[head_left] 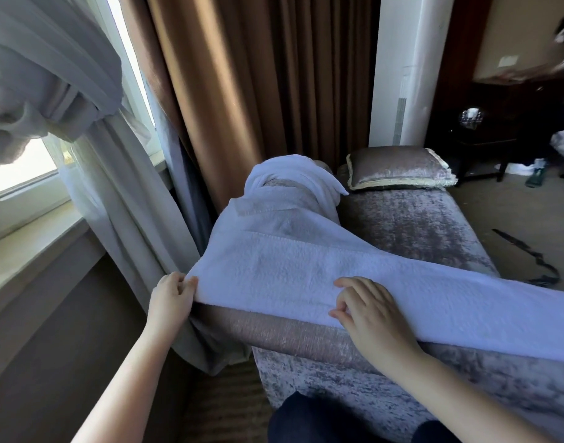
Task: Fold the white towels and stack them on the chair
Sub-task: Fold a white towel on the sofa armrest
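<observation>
A long white towel (306, 260) lies stretched across the velvet chair (412, 225), running from its left armrest off to the right edge of view. My left hand (172, 298) pinches the towel's near left corner at the armrest end. My right hand (367, 311) rests on the towel's near edge, thumb and forefinger pinching the cloth. A second white towel (290, 174) lies crumpled over the chair's far armrest.
A velvet cushion (399, 169) sits at the chair's back end. Brown curtains (258, 84) and grey sheers (92, 155) hang close on the left by a window sill (28, 247). Dark furniture (498, 123) and a dark strap (530, 257) on the carpet lie to the right.
</observation>
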`<state>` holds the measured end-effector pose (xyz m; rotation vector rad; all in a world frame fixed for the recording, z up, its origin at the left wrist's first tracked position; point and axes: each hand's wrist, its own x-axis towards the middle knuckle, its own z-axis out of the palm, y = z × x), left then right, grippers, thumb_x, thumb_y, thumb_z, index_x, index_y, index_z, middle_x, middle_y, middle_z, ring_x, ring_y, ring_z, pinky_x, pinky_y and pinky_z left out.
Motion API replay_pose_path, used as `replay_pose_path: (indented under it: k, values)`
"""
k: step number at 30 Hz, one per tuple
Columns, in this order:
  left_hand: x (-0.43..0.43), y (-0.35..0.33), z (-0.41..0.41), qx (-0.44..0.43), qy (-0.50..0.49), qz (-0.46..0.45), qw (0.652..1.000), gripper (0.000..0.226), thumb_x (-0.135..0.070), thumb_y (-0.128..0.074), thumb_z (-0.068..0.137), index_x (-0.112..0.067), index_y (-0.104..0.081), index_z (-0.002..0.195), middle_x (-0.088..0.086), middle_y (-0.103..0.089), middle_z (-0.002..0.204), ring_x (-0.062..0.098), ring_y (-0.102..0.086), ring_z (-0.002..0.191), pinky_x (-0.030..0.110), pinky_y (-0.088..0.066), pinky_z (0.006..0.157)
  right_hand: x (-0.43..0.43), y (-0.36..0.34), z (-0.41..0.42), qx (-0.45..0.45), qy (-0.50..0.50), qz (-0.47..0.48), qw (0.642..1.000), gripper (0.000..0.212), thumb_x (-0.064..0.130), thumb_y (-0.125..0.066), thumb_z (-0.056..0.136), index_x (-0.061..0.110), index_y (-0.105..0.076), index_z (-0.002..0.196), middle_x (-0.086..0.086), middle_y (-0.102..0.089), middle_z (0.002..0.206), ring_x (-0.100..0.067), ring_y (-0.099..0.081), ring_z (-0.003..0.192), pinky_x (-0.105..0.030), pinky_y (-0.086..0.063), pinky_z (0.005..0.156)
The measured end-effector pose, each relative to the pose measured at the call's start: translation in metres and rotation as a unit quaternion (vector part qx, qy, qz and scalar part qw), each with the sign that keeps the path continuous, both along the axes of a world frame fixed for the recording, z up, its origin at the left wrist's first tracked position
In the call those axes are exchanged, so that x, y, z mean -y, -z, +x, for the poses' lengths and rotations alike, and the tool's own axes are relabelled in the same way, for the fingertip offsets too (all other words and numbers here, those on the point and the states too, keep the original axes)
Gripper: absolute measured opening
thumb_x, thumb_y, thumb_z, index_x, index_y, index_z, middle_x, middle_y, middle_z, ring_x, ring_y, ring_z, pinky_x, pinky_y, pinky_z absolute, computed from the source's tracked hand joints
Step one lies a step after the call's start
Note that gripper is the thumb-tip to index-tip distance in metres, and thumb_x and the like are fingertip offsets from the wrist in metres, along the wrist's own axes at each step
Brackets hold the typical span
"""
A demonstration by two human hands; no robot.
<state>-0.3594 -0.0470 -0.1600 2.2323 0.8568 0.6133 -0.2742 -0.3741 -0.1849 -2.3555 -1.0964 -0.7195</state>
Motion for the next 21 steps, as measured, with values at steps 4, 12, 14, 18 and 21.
replay_pose_path:
  k: [4, 12, 14, 18, 21]
  values:
    - [0.017, -0.023, 0.012, 0.05, -0.006, 0.147, 0.988, 0.034, -0.015, -0.061, 0.091, -0.009, -0.053, 0.123, 0.009, -0.053, 0.128, 0.034, -0.043, 0.12, 0.047, -0.039, 0.096, 0.012, -0.014, 0.014, 0.0, 0.007, 0.039, 0.999, 0.024, 0.036, -0.044, 0.09, 0.019, -0.06, 0.086, 0.003, -0.064, 0.112, -0.011, -0.05, 0.106, -0.023, -0.033, 0.089]
    - [0.049, -0.058, 0.117, 0.044, 0.135, 0.304, 0.942, 0.038, -0.012, -0.065, 0.088, -0.01, -0.058, 0.125, 0.011, -0.056, 0.127, 0.036, -0.054, 0.107, 0.045, -0.045, 0.082, -0.011, -0.06, 0.113, -0.076, 0.068, 0.006, 0.995, 0.013, 0.009, -0.054, 0.092, 0.016, -0.062, 0.1, 0.003, -0.061, 0.105, -0.024, -0.052, 0.102, -0.033, -0.036, 0.083]
    - [0.048, -0.061, 0.142, 0.002, 0.132, 0.339, 0.931, 0.043, -0.018, -0.063, 0.089, -0.015, -0.054, 0.131, 0.007, -0.052, 0.131, 0.032, -0.051, 0.112, 0.041, -0.043, 0.086, -0.025, -0.067, 0.138, -0.113, 0.1, -0.046, 0.987, 0.021, 0.013, -0.053, 0.095, 0.018, -0.058, 0.114, 0.003, -0.057, 0.116, -0.023, -0.047, 0.112, -0.035, -0.035, 0.089]
    - [0.038, -0.07, 0.171, -0.101, 0.122, 0.407, 0.9, 0.031, -0.034, -0.053, 0.097, -0.027, -0.059, 0.127, -0.004, -0.054, 0.124, 0.023, -0.05, 0.108, 0.03, -0.033, 0.082, -0.047, -0.063, 0.173, -0.176, 0.154, -0.197, 0.952, 0.021, 0.025, -0.05, 0.097, 0.019, -0.054, 0.117, -0.001, -0.055, 0.121, -0.023, -0.04, 0.121, -0.036, -0.033, 0.097]
    - [0.03, -0.075, 0.176, -0.081, 0.138, 0.438, 0.885, 0.025, -0.026, -0.053, 0.097, -0.025, -0.067, 0.118, -0.004, -0.063, 0.113, 0.022, -0.055, 0.099, 0.028, -0.03, 0.073, -0.049, -0.05, 0.178, -0.185, 0.181, -0.205, 0.944, 0.016, 0.029, -0.049, 0.097, 0.023, -0.063, 0.101, 0.0, -0.059, 0.104, -0.022, -0.041, 0.119, -0.034, -0.032, 0.1]
